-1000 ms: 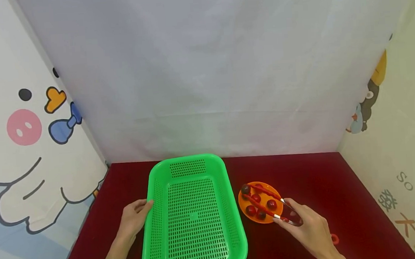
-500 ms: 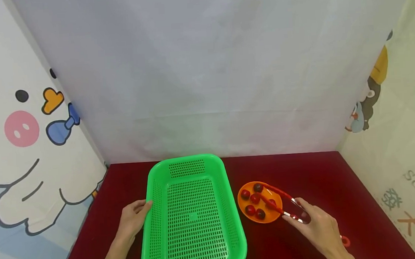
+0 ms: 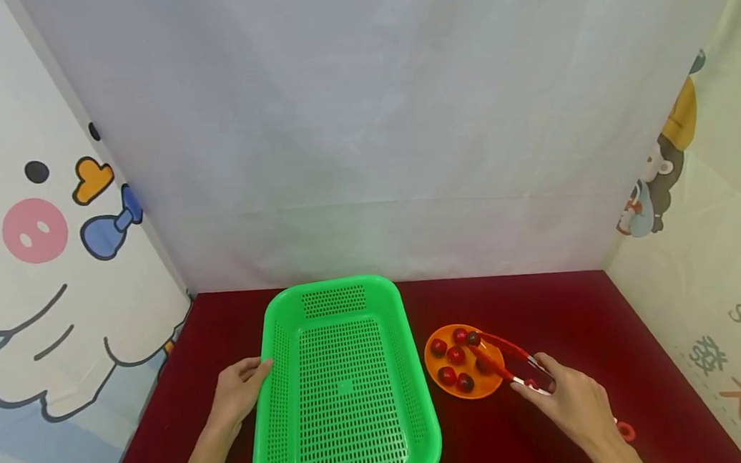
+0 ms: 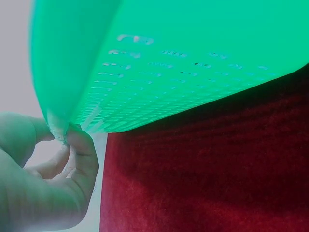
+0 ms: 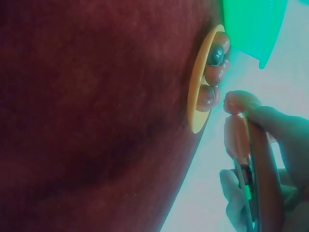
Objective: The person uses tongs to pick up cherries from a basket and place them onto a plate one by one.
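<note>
In the head view, my left hand (image 3: 240, 391) holds the left rim of a green plastic basket (image 3: 339, 291). The left wrist view shows thumb and fingers of that hand (image 4: 58, 179) pinching the basket's edge (image 4: 77, 63). My right hand (image 3: 569, 400) grips red-tipped tongs (image 3: 492, 366) over an orange plate (image 3: 484, 386). A dark red round fruit (image 3: 473, 338) appears between the tong tips. Several similar fruits (image 3: 456, 355) lie on the plate. In the right wrist view, the right hand (image 5: 285, 130) holds the tongs (image 5: 265, 174) beside the plate (image 5: 195, 99).
Dark red cloth (image 3: 544, 320) covers the table. A red ring (image 3: 626, 431) shows beyond the right wrist. A pale curtain (image 3: 365, 153) hangs behind the table, and printed cloths stand at the left (image 3: 40, 305) and right (image 3: 726, 235).
My right hand and the tongs have shifted right. The tong tips have moved from the plate's left side to its upper right, now around a dark fruit. The left hand and basket stay almost still.
</note>
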